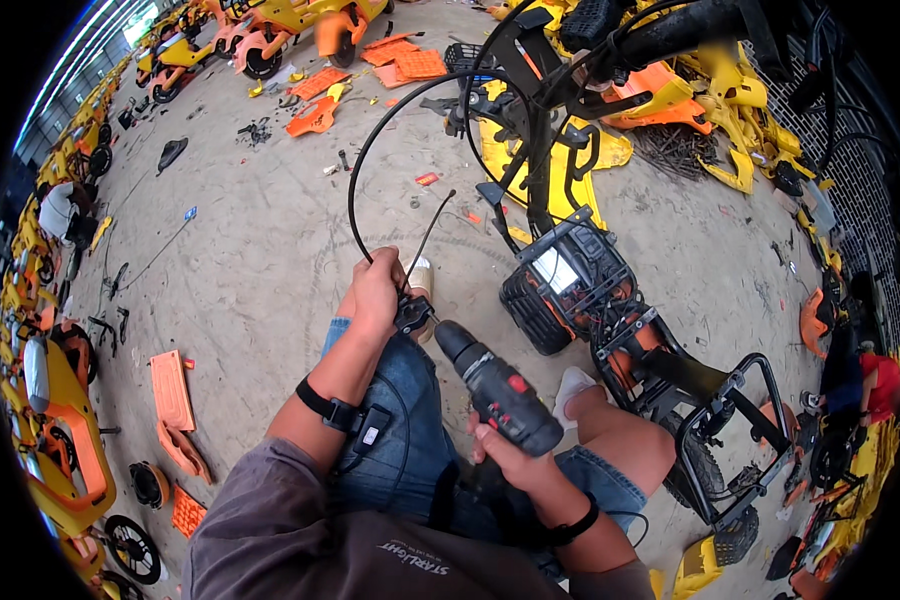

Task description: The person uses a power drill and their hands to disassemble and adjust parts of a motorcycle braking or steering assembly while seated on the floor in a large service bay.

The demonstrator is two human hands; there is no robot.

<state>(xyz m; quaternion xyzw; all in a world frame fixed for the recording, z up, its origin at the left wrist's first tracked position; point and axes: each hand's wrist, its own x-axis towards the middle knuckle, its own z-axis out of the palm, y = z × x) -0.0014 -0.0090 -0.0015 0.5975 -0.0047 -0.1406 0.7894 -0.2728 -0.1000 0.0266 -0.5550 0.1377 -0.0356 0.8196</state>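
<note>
Two hands were closed in the head view: the left hand [375,287] round a small black part [413,314], above the floor [270,215] just beyond the jeans [410,405], the right hand [511,456] round the drill [503,392], its nose near the part. The part looked light and stiff, best pinched by its body; the cable [351,190], springy; the drill, heavy, likely suiting a full handle grip.

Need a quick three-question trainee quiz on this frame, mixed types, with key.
1. True or false: the right hand grips the drill.
2. The stripped vehicle frame nearest the person stands: (a) to the left; (b) to the right; (c) directly behind.
3. Fill in the colour: the cable looping up from the left hand is ____.

Key: 1 true; 2 b; 3 black.
</note>
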